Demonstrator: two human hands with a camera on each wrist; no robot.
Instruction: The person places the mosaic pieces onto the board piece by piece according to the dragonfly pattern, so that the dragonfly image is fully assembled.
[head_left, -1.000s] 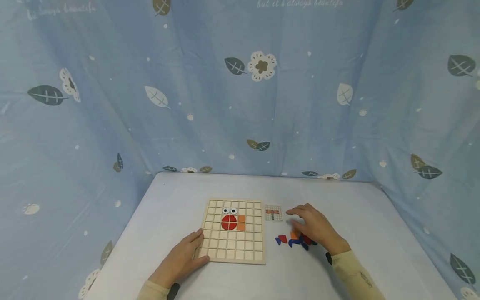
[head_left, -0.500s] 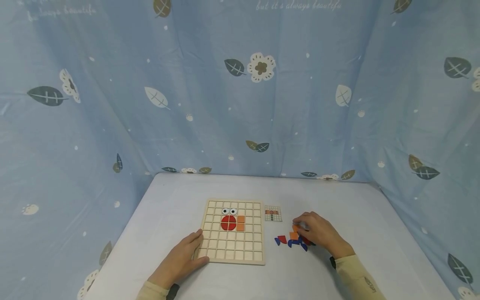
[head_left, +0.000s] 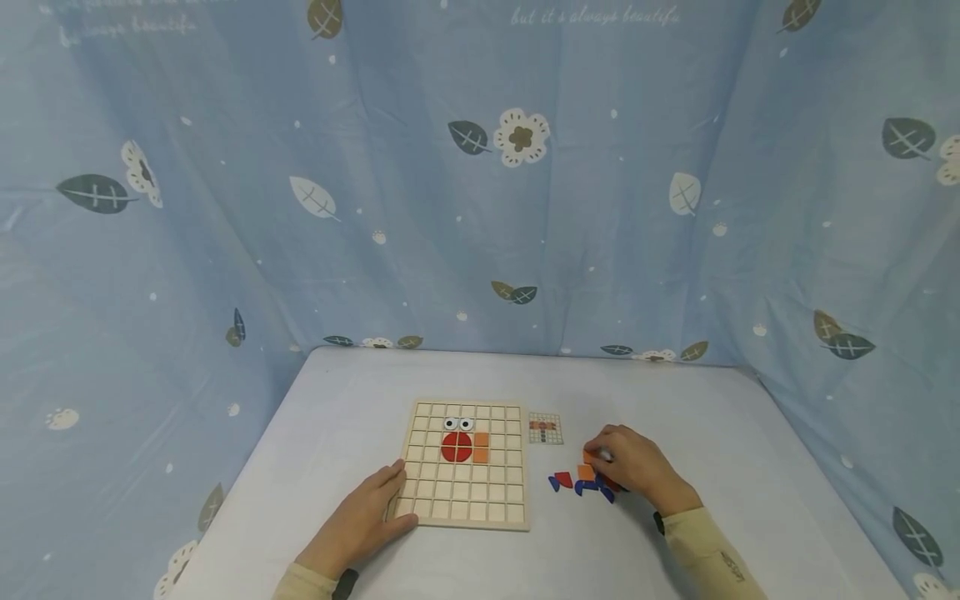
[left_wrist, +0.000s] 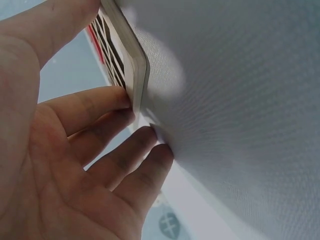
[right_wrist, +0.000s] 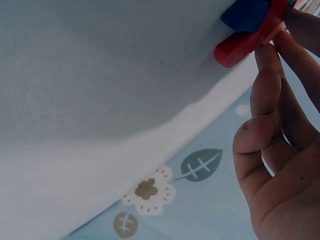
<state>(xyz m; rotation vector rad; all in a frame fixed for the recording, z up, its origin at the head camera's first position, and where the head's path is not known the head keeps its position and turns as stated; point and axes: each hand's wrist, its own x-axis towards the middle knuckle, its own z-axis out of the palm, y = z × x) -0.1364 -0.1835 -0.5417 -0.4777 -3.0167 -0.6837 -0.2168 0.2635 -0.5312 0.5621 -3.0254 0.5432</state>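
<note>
A wooden grid board [head_left: 462, 508] lies on the white table, bearing two eye tiles [head_left: 459, 423], a red circle of quarter tiles [head_left: 457, 447] and orange square tiles [head_left: 481, 447]. My left hand [head_left: 365, 515] holds its near left corner, fingers at the left edge and thumb by the front edge. Over the loose pile on the right, my right hand [head_left: 639, 467] pinches an orange tile [head_left: 588, 456], partly hidden by the fingers. Beneath and beside it lie another orange tile [head_left: 586, 472], blue pieces [head_left: 590, 486] and a red piece [right_wrist: 235, 49].
A small pattern card [head_left: 546, 428] lies flat between the board and the pile. A red quarter tile [head_left: 563, 480] and a small blue piece [head_left: 554, 483] sit left of the pile. Blue patterned cloth [head_left: 480, 208] hangs around the back and sides of the table [head_left: 675, 400].
My right hand has come down onto the loose pile, its fingers closing on an orange tile and lifting it slightly off the others. My left hand stays at the board's corner.
</note>
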